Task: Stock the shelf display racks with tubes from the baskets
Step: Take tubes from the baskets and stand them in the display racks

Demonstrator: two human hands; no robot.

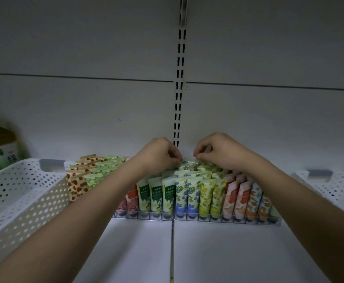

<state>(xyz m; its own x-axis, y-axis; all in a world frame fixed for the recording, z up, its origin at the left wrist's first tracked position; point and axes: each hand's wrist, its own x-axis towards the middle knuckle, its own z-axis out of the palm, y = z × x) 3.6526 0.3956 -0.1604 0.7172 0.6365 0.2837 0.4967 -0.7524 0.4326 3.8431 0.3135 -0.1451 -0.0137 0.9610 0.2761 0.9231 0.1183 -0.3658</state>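
Though dim, rack tube-filled (upright)

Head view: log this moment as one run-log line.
step: stocking rack | left hand: pinching blue-flower tube at back row | right hand: pinching tube top there | display rack: front rows filled | left basket: beside rack

left hand: arm extended, fingers curled, pinching | right hand: arm extended, fingers curled, pinching

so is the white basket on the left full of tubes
No, the white basket on the left shows only bare perforated walls, with no tubes visible inside.
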